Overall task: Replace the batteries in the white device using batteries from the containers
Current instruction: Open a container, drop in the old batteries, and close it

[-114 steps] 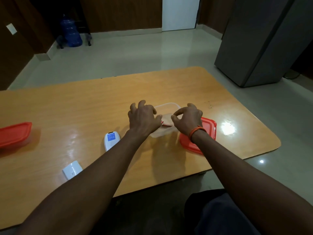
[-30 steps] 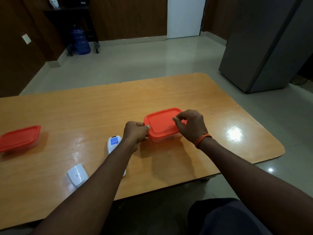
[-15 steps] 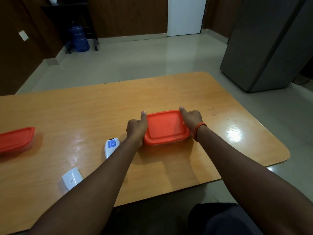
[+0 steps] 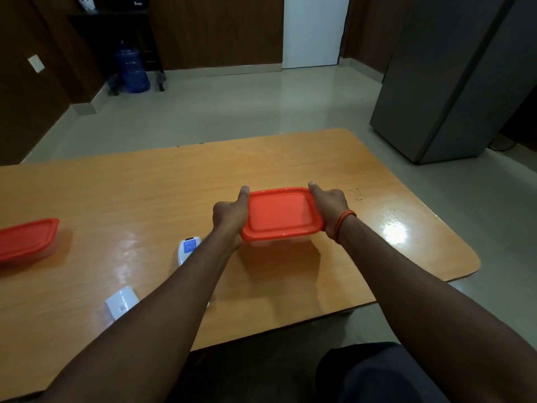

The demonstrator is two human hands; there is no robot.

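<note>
Orange-lidded container (image 4: 281, 214) sits clasped between left hand (image 4: 229, 214) at nine o'clock and right hand (image 4: 331, 205) at three, each grip closed on it.

Both hands grip a red-lidded container (image 4: 281, 214) on the wooden table (image 4: 145, 193): left hand (image 4: 231, 213), right hand (image 4: 331, 205). A white device (image 4: 188, 248) lies near left; a second container (image 4: 27, 238) sits far left.

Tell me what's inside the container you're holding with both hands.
Cannot tell. The orange lid covers the container; only a thin strip of its clear wall shows beneath. The left hand and right hand grip its sides.
</note>
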